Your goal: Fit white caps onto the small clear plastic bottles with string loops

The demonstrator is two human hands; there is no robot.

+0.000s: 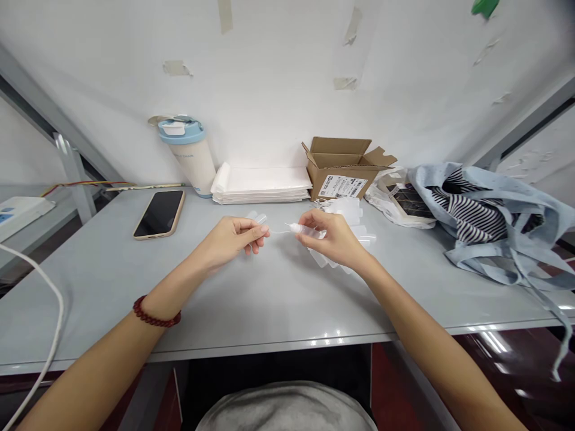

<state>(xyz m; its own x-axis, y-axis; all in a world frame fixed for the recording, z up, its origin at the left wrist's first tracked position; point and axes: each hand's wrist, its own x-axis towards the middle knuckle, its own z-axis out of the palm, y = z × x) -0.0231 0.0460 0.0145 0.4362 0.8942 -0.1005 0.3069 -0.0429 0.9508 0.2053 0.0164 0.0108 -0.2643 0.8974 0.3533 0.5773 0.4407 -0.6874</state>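
In my right hand (330,236) is a small clear squeeze bottle (309,231) with a white neck and a thin needle-like tip pointing left. My left hand (240,236) is closed in a pinch, level with that tip. A thin whitish strand (281,231) runs from its fingertips toward the bottle's neck; whether it joins the bottle is too fine to tell. Behind the left fingers lie clear plastic tubes (259,218), partly hidden. Several translucent bottles (345,209) lie on the grey table (269,299) behind and beneath my right hand.
Along the wall stand a tumbler with a blue lid (191,152), a stack of white envelopes (265,182) and an open cardboard box (339,170). A phone (159,214) lies at left. To the right are a plastic bag (395,200) and blue cloth (494,209). A white cable (58,311) hangs at left.
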